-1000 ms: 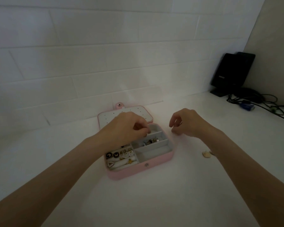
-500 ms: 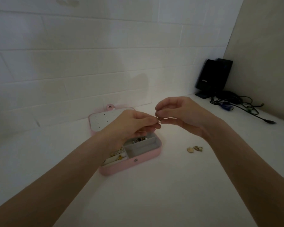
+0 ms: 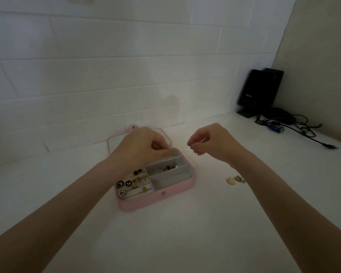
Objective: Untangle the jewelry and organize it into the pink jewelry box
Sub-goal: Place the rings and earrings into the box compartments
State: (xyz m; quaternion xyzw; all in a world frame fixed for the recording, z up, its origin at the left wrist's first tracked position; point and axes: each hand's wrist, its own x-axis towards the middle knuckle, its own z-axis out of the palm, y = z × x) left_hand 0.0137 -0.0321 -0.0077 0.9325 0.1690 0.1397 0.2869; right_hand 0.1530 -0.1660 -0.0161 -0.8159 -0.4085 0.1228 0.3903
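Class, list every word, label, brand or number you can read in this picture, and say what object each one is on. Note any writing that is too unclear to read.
Black speaker: a small pale brand mark on its front, too small and blurred to read.
Pink jewelry box: no writing; only a metal snap on its front wall.
Round black earrings in the box: pale shapes, not letters.
White wall tiles and counter: no text.
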